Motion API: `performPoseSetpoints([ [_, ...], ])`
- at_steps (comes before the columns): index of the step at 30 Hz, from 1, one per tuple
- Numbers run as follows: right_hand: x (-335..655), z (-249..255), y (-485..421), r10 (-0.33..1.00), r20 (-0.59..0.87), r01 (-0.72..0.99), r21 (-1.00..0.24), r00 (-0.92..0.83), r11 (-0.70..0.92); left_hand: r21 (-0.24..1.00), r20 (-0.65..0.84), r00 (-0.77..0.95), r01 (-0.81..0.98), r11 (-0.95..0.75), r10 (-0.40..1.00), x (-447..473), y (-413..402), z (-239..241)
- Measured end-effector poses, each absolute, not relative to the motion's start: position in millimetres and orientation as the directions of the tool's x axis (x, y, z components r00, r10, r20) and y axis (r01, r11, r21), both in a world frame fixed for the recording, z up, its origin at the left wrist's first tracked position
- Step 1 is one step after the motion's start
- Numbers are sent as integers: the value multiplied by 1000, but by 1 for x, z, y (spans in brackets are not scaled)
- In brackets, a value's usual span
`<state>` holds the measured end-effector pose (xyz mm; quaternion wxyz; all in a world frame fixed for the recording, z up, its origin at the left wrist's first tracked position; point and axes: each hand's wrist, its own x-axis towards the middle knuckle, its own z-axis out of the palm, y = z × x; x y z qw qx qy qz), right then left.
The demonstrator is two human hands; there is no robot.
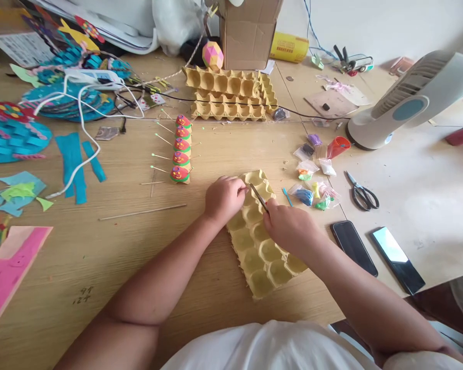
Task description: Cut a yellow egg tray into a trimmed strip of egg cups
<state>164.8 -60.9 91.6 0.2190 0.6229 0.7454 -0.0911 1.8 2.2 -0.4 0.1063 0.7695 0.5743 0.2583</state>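
A yellow egg carton tray (263, 257) lies on the wooden table in front of me. My left hand (224, 198) is closed on the tray's far left edge, holding it down. My right hand (289, 226) is closed on a pair of scissors (259, 197) whose blades point into the tray's far cups. A row of several painted carton pieces (181, 151) with pins stuck in them stands just beyond my left hand.
Stacked egg trays (231, 92) and a cardboard box (249, 33) stand at the back. Small bags of coloured clay (310, 182), black scissors (362, 195), two phones (374, 252) and a white fan (409, 100) lie right. Blue paper crafts (42, 118), a white cable and a wooden stick (142, 211) lie left.
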Motion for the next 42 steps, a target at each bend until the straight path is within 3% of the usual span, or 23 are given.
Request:
performPoseSetpoints([
  [6, 170, 89, -59, 878, -443, 937, 195, -181, 292, 476, 250, 206, 825, -305, 946, 2, 2, 2],
  [42, 165, 82, -55, 888, -406, 905, 258, -216, 338, 486, 249, 195, 822, -296, 949, 2, 2, 1],
])
